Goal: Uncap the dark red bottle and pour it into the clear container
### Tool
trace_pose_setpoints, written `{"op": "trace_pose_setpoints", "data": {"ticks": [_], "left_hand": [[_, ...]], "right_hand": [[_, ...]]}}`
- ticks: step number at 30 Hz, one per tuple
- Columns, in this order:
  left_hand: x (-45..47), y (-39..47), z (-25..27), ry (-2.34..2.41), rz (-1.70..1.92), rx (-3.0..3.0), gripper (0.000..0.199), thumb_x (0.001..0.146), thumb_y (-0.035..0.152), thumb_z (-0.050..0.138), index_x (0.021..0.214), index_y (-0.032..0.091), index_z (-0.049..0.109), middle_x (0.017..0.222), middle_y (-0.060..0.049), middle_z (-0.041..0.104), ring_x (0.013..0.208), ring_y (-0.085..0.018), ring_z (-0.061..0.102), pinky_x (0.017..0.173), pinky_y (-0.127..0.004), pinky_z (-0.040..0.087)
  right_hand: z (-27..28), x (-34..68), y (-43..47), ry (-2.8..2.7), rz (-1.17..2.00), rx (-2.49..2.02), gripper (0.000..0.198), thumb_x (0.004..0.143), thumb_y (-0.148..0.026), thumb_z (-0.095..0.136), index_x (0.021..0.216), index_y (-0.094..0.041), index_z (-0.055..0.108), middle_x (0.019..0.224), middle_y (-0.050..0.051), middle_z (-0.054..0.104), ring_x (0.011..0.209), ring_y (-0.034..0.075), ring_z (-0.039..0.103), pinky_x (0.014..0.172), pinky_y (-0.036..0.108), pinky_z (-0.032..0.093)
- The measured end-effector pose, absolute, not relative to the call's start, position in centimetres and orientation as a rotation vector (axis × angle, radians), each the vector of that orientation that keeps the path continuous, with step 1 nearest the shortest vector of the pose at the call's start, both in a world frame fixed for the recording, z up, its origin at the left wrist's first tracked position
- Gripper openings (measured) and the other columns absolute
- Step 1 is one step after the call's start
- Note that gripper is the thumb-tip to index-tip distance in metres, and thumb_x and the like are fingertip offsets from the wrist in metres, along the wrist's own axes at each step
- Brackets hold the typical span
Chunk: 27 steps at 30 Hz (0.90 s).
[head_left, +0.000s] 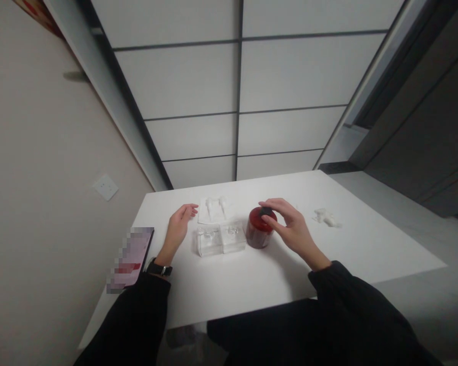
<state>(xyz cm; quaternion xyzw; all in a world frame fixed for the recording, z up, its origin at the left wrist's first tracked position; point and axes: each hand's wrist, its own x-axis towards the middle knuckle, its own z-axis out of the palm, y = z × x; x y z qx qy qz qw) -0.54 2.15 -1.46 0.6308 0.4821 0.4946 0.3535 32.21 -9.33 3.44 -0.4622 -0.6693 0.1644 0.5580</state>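
Black sleeves (132, 315) lie nearest the camera, rising from its lower edge over a white tabletop (229, 292), with dark clothing (267, 330) below the near edge. Thumb and fingers of the right hand (293, 226) close around a dark knob (266, 210) on top of a red lid (257, 221). That lid sits on a reddish jar (259, 238), which stands upright near the middle of the tabletop. The left hand (179, 223), with a dark watch (159, 268) at the wrist, is loosely curled and grips nothing visible; its fingertips are just beside a pale flat sheet (204, 217) bearing two white pieces, too faint to identify.

Between the hands, two clear boxes (221, 241) stand side by side, just left of the jar and nearer the camera than the sheet. Well to the right of the jar lies a crumpled translucent white item (327, 218). A phone-like device (135, 259), partly pixelated, lies along the left edge. Beyond the tabletop are white panels (290, 76) with dark strips; a socket plate (106, 187) is on the left wall (41, 168).
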Motion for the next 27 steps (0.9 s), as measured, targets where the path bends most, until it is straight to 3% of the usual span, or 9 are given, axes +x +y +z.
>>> {"op": "trace_pose_setpoints", "data": {"ticks": [11, 16, 18, 21, 23, 27], "left_hand": [[-0.7, 1.9, -1.4, 1.250, 1.287, 1.644, 0.051, 0.094, 0.068, 0.059, 0.097, 0.021, 0.078, 0.091, -0.007, 0.075, 0.087, -0.023, 0.066, 0.083, -0.035, 0.053], [-0.6, 1.9, -1.4, 1.250, 1.271, 1.650, 0.049, 0.094, 0.066, 0.058, 0.099, 0.021, 0.078, 0.091, -0.007, 0.074, 0.087, -0.023, 0.066, 0.084, -0.035, 0.053], [-0.5, 1.9, -1.5, 1.245, 1.263, 1.656, 0.049, 0.095, 0.066, 0.058, 0.100, 0.021, 0.078, 0.090, -0.007, 0.074, 0.087, -0.023, 0.066, 0.084, -0.035, 0.053], [-0.5, 1.9, -1.5, 1.242, 1.250, 1.666, 0.050, 0.095, 0.066, 0.057, 0.100, 0.021, 0.078, 0.090, -0.007, 0.074, 0.086, -0.023, 0.067, 0.083, -0.035, 0.053], [-0.5, 1.9, -1.5, 1.246, 1.242, 1.673, 0.050, 0.096, 0.066, 0.057, 0.099, 0.020, 0.078, 0.091, -0.007, 0.074, 0.086, -0.023, 0.067, 0.083, -0.035, 0.052], [-0.5, 1.9, -1.5, 1.257, 1.226, 1.693, 0.048, 0.096, 0.063, 0.056, 0.101, 0.020, 0.077, 0.092, -0.007, 0.075, 0.087, -0.023, 0.067, 0.085, -0.035, 0.052]], "right_hand": [[2.5, 32.4, -9.1, -1.625, 0.491, -1.030, 0.030, 0.100, -0.040, 0.070, 0.128, -0.035, 0.076, 0.126, 0.006, 0.079, 0.122, 0.029, 0.070, 0.112, 0.058, 0.054], [1.5, 32.2, -9.0, -1.428, 0.698, -1.000, 0.049, 0.093, -0.042, 0.079, 0.139, -0.035, 0.063, 0.118, 0.006, 0.070, 0.122, 0.027, 0.071, 0.112, 0.051, 0.057], [1.3, 32.1, -8.9, -1.418, 0.701, -0.968, 0.048, 0.091, -0.041, 0.081, 0.135, -0.035, 0.063, 0.117, 0.005, 0.063, 0.122, 0.026, 0.071, 0.112, 0.049, 0.058], [1.1, 32.0, -8.7, -1.433, 0.667, -0.960, 0.031, 0.091, -0.040, 0.081, 0.116, -0.032, 0.065, 0.130, 0.005, 0.057, 0.121, 0.025, 0.070, 0.110, 0.048, 0.059], [1.1, 32.0, -8.6, -1.395, 0.687, -0.929, 0.031, 0.090, -0.041, 0.082, 0.108, -0.031, 0.059, 0.136, 0.005, 0.057, 0.118, 0.024, 0.071, 0.107, 0.048, 0.060], [1.3, 31.9, -8.8, -1.468, 0.679, -0.979, 0.034, 0.096, -0.048, 0.075, 0.124, -0.032, 0.063, 0.150, 0.009, 0.058, 0.130, 0.028, 0.065, 0.116, 0.054, 0.051]]}}
